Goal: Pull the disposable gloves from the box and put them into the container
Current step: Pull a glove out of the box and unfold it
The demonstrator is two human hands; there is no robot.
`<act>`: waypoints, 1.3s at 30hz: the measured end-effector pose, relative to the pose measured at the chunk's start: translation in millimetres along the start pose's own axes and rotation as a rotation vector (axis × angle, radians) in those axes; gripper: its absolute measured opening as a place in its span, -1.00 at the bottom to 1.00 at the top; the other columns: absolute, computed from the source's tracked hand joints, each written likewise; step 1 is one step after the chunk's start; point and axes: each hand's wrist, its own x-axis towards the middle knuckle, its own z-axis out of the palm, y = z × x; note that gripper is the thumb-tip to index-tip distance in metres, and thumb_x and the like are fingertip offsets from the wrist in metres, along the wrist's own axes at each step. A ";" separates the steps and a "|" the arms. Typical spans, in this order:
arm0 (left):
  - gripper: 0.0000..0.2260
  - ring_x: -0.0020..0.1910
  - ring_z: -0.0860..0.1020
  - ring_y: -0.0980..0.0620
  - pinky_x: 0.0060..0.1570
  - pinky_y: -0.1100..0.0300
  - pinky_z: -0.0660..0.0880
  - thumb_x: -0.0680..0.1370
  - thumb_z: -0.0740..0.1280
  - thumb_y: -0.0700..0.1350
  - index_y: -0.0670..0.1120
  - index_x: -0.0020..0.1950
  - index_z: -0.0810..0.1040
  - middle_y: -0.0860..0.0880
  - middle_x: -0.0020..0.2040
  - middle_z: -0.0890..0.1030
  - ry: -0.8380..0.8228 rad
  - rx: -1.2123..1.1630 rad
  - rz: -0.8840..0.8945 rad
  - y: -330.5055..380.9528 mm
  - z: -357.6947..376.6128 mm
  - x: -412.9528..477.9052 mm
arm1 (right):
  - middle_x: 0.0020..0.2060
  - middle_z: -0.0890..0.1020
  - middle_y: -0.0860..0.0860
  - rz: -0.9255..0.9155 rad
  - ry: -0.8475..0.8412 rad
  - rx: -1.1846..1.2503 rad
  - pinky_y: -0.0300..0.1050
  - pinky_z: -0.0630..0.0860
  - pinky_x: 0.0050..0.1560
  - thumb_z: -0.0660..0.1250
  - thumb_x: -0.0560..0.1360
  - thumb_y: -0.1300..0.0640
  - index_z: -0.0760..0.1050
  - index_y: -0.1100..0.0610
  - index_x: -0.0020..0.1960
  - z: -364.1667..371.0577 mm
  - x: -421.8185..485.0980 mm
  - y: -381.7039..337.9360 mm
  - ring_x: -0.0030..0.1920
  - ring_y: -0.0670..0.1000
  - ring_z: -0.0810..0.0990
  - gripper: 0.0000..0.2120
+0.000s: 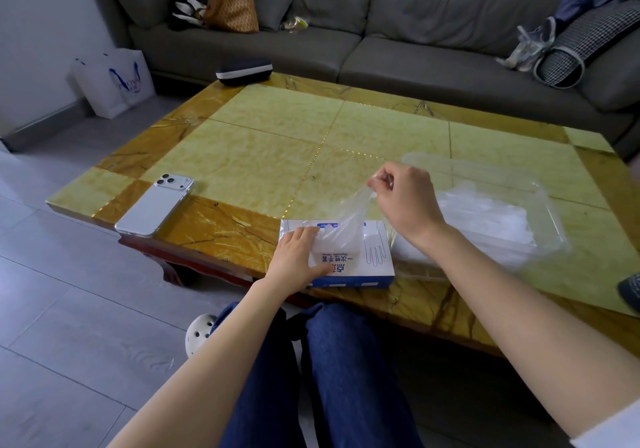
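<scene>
Left hand (294,257) presses flat on the box (349,264); right hand (403,193) pinches a glove (343,225) half out above it. Draw steadily toward the container (550,212) right of the box

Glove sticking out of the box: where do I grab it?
Pinch the glove at its free top end, from above, as the right hand does. It rises as a thin sheet from the box top, so only that end is loose. The left hand presses the box down.
</scene>
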 end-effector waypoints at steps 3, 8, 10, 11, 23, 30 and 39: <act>-0.31 0.37 0.25 -0.07 0.34 0.14 0.16 0.45 0.42 0.07 -0.07 0.48 0.20 -0.04 0.37 0.34 -0.008 0.006 -0.012 1.1 -0.4 -0.8 | -0.41 0.46 -0.11 -0.014 0.111 0.025 -0.47 0.30 -0.36 0.31 0.54 0.23 0.49 0.28 -0.22 -18.8 9.4 -7.2 -0.38 -0.19 0.45 -0.82; -0.28 0.38 0.27 -0.07 0.33 0.11 0.22 0.45 0.44 0.03 -0.10 0.49 0.16 -0.07 0.40 0.32 -0.086 -0.043 -0.028 1.1 -8.8 -0.7 | -0.33 0.53 0.03 -0.099 0.232 0.023 -0.33 0.36 -0.36 0.33 0.53 0.17 0.49 0.25 -0.19 -55.5 25.5 -23.0 -0.34 0.00 0.50 -0.83; -0.31 0.38 0.30 -0.06 0.31 0.13 0.28 0.47 0.41 -0.14 -0.13 0.50 0.13 -0.09 0.42 0.30 -0.159 -0.165 -0.041 3.2 -21.2 1.6 | -0.33 0.51 0.00 -0.133 0.180 -0.030 -0.38 0.30 -0.35 0.34 0.53 0.15 0.51 0.24 -0.17 -60.6 22.2 -21.1 -0.33 -0.05 0.45 -0.83; -0.37 0.36 0.33 -0.05 0.28 0.16 0.31 0.49 0.37 -0.23 -0.14 0.48 0.15 -0.11 0.42 0.32 -0.156 -0.226 -0.053 5.1 -30.4 3.1 | -0.33 0.51 -0.03 -0.153 0.156 -0.037 -0.35 0.33 -0.32 0.33 0.53 0.16 0.52 0.24 -0.16 -62.0 20.1 -17.8 -0.33 -0.08 0.44 -0.84; -0.52 0.23 0.37 0.18 0.25 0.29 0.26 0.46 0.44 -0.11 -0.06 0.35 0.40 0.09 0.27 0.44 -0.102 -0.145 0.417 99.6 -119.9 30.0 | -0.20 0.55 -0.23 -0.209 -0.246 0.137 -0.54 0.41 -0.14 0.32 0.52 0.24 0.53 0.07 -0.07 -76.6 -1.5 -2.7 -0.17 -0.40 0.52 -0.92; -0.85 -0.06 0.59 0.03 0.07 0.09 0.50 0.58 0.28 -0.11 -0.13 0.01 0.61 -0.01 -0.07 0.65 0.008 0.003 0.483 134.1 -125.5 45.1 | -0.26 0.62 -0.08 -0.170 -0.125 0.102 -0.24 0.56 -0.07 0.32 0.52 0.27 0.58 0.15 -0.06 -105.9 -1.1 11.1 -0.19 -0.06 0.62 -0.91; -0.84 -0.22 0.54 0.07 -0.27 0.30 0.37 0.58 0.27 -0.12 -0.12 -0.14 0.59 0.01 -0.19 0.62 0.058 0.124 0.469 174.8 -146.5 59.5 | 0.16 0.48 -0.05 0.034 -0.046 0.174 -0.24 0.31 0.17 0.43 0.43 0.01 0.26 0.14 0.39 -108.1 3.9 30.2 0.21 -0.11 0.41 -0.38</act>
